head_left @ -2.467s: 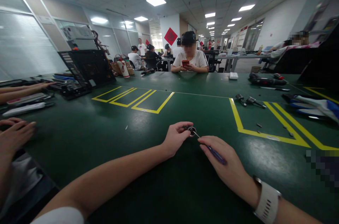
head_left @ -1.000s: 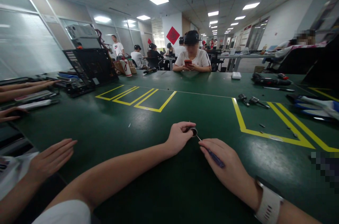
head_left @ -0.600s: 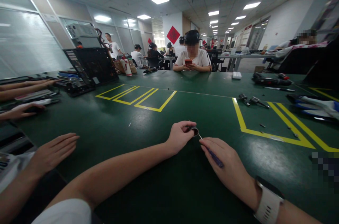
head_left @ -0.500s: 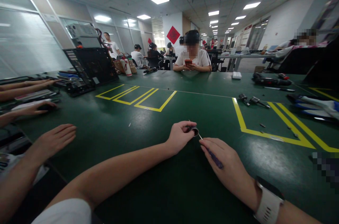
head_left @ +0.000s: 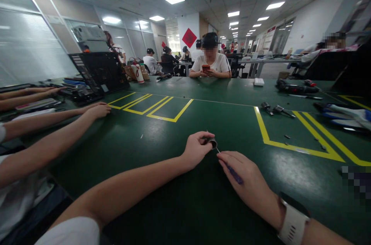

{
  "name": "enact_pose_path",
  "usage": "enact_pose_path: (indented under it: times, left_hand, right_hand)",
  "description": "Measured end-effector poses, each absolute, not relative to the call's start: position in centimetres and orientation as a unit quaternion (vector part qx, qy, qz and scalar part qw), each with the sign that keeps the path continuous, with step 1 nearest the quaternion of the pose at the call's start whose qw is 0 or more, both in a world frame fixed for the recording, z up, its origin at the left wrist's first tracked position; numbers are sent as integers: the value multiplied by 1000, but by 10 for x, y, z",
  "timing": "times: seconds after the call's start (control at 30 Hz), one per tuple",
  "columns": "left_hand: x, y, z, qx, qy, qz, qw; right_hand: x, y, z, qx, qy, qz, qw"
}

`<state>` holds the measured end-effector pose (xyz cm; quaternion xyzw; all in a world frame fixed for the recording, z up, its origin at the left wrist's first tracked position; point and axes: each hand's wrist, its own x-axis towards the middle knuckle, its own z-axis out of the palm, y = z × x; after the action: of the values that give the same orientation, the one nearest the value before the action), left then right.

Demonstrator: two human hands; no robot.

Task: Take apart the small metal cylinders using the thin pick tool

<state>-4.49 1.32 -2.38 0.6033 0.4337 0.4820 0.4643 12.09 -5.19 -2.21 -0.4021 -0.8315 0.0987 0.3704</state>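
Right hand [head_left: 246,183]: nearest the wearer, at 5 o'clock from the work point; fingers curled around a small screwdriver [head_left: 232,170], grasping its dark blue handle; a white wristband [head_left: 292,223] sits on the wrist.
Screwdriver axis: runs from 5 o'clock at the handle to 11 o'clock at the tip; the thin metal shaft leaves the fingers and meets the small round part [head_left: 212,143]; whether the tip is seated in it is too small to tell.
Left hand [head_left: 197,150]: just beyond, at 9 o'clock from the part; thumb and forefinger pinched on the part, pressing it to the green table [head_left: 179,183]; this hand is the nearer of the two to the part, touching it.
Small round part: a dark metal-rimmed ring lying on the table at 11 o'clock from the right hand's fingers, between the two hands.
Neighbour's arms [head_left: 58,133]: at 9 o'clock, stretched across the table, palms down; not the wearer's.
Yellow floor-tape frames [head_left: 162,108]: at 11 o'clock, well apart from the hands.
Loose bits and screws [head_left: 274,110]: at 1 o'clock, inside a yellow-lined bay.
Seated person [head_left: 210,63]: at 12 o'clock, far side of the table, holding a red phone.
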Motion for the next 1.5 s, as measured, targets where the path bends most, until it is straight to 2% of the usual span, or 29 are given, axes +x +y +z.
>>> enact_pose_path:
  times: [0.2,0.47,0.63,0.9,1.2,1.5]
  left_hand:
    - [-45,12,-20,592,422,485,487]
    - [-48,12,-19,575,424,484,505]
    - [-46,11,-17,578,433,483,494]
    - [-44,10,-12,540,446,499,510]
    - [-44,10,-14,549,429,509,505]
    - [-44,8,-11,550,415,505,519]
  right_hand:
    - [122,-49,-22,-407,-809,144,399]
    - [127,-36,-8,-460,-542,501,493]
    - [127,-33,-10,-421,-412,615,525]
    - [125,-34,-7,-415,-404,619,531]
    - [128,-37,-11,-454,-533,511,499]
    - [130,-37,-15,-455,-532,512,498]
